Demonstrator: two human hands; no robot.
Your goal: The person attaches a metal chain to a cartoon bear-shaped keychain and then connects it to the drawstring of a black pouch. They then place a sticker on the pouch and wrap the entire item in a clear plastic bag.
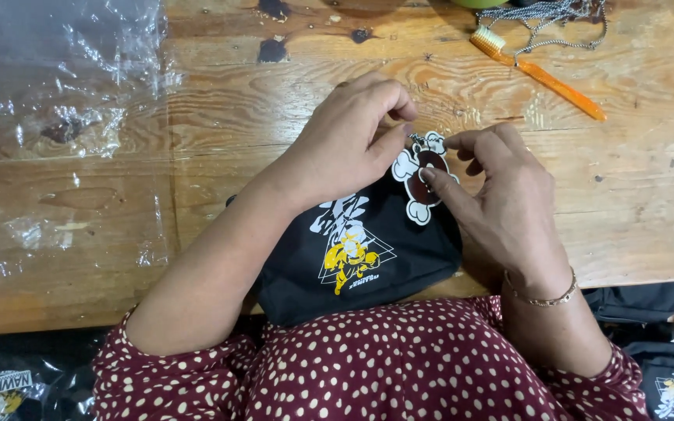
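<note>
Left hand (349, 136) pinched shut, thumb and forefinger on the small metal ring at the top of a white-edged, dark brown flat keychain charm (422, 176). Right hand (501, 199) fingers curled, thumb pressing the charm's face. Charm sits at the upper corner of a black fabric pouch with yellow-and-white print (352, 253), lying on the worn wooden table (235, 101). Orange plastic toothbrush (540, 74) well apart.

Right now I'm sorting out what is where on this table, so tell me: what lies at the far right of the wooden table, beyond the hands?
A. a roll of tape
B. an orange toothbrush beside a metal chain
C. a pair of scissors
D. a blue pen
B: an orange toothbrush lies at an angle on the wooden table, its bristled head by a metal chain.
</note>
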